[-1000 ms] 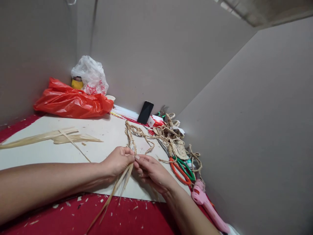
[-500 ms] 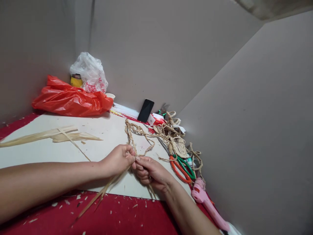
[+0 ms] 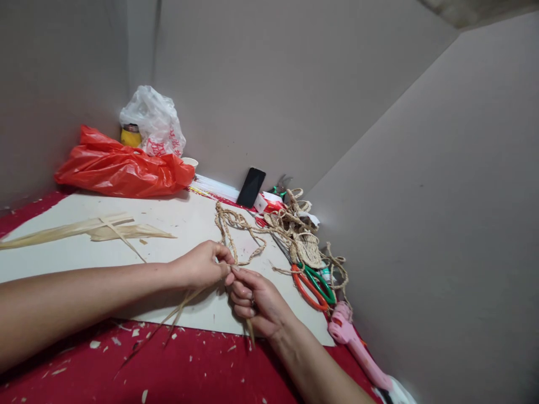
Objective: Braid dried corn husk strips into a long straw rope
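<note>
One braided cord [image 3: 231,242], held stretch lengthwise forward, slightly left

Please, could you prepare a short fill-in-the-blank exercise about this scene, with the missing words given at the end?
1. Of the left hand and the right hand, the ____ one is nearer to the scissors.
2. One scissor handle is orange; the other is ____.
3. The glue gun is ____ in colour.
4. The braided cord lies partly on a ____ sheet.

Missing words: right; green; pink; white.
</note>
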`<state>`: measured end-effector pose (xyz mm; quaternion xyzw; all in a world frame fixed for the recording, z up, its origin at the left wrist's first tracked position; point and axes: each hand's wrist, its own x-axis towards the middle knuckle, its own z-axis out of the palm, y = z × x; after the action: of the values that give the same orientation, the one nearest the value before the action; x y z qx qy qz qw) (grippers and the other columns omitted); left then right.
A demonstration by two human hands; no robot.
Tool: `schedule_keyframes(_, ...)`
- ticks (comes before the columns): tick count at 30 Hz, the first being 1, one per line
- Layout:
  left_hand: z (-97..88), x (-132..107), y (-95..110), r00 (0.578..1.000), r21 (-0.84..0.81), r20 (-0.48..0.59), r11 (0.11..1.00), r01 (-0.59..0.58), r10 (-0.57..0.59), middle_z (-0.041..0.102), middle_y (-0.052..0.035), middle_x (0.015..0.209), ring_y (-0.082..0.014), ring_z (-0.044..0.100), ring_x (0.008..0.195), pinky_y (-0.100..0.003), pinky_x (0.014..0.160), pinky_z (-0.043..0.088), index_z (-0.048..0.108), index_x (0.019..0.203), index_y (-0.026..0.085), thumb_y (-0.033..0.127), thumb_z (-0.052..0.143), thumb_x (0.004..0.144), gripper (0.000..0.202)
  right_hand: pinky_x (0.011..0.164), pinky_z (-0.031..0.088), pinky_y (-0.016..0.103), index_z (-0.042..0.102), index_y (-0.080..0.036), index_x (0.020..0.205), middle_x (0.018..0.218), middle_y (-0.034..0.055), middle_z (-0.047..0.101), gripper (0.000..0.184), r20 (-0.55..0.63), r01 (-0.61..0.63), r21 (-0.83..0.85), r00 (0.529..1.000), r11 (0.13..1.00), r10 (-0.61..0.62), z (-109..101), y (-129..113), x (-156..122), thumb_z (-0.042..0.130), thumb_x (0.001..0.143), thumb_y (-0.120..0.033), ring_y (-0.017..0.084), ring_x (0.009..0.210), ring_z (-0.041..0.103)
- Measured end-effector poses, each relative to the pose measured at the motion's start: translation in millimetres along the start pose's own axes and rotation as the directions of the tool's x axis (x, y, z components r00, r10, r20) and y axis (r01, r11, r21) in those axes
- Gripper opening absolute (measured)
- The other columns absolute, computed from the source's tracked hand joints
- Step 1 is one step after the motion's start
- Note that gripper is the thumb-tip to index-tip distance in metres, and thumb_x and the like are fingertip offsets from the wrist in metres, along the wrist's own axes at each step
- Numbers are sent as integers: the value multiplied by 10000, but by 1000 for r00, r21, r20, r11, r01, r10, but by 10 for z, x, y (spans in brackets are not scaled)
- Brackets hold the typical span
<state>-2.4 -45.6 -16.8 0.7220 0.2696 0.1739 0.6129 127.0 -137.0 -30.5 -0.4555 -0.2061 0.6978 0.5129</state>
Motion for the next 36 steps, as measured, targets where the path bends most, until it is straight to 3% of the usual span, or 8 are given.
schedule_keyframes(9,-14,-86,90,997,200,5,977,-79,79,598,-8,602,-129,500,570,-207,529,324,647,732,139,174,458,689,197,320,49,157,458,-177,607,373,-124,269,313,-147,96,-54,984,994,-103,102,71,4,685,708,-368,22,346,86)
schedule_keyframes(13,69,-190,68,999,193,-29,981,-29,36,518,31,479,-124,458,433,-208,453,285,585,820,168,172,443,714,177,322,55,157,352,-194,560,387,-126,258,426,-124,76,-26,989,997,-79,112,94,-2,700,701,-395,17,353,83)
schedule_keyframes(21,27,-227,143,996,363,10,927,-88,91,586,-12,577,-138,478,501,-219,466,264,612,756,180,211,486,688,146,333,62,151,451,-164,607,409,-131,251,317,-71,76,-44,994,996,-79,86,74,-15,698,711,-334,10,366,68)
schedule_keyframes(24,-86,-154,202,980,437,-84,891,-124,178,597,-24,587,-143,484,532,-232,513,284,621,642,182,232,464,715,181,334,61,147,505,-148,647,417,-129,252,267,-49,56,-38,997,998,-58,91,37,-23,695,711,-324,12,371,67)
schedule_keyframes(27,-92,-66,127,978,336,-128,935,-114,165,609,-23,627,-137,501,572,-224,540,306,605,677,172,216,447,712,168,334,51,145,554,-127,705,426,-132,228,233,-1,21,-53,1000,998,-21,94,-1,-23,678,734,-322,11,373,49)
schedule_keyframes(29,-36,-22,31,1000,141,-4,990,3,-3,579,-16,581,-126,491,526,-218,517,317,550,652,167,227,420,720,159,334,50,148,549,-124,683,431,-128,224,236,48,14,-65,999,998,-11,84,-18,-19,659,758,-319,11,371,47)
schedule_keyframes(32,34,1,-66,974,-47,141,981,187,-179,484,23,477,-97,381,401,-211,449,283,482,602,178,257,389,736,181,341,59,159,551,-130,680,434,-121,234,229,108,14,-95,994,995,-4,39,-29,-18,637,779,-318,17,365,69)
schedule_keyframes(36,-14,-29,-24,995,88,61,993,78,-83,492,20,508,-84,345,451,-203,455,258,550,570,152,202,458,679,151,365,83,184,569,-136,688,426,-111,259,241,109,36,-248,994,968,-9,-56,-52,-19,630,786,-348,36,372,120)
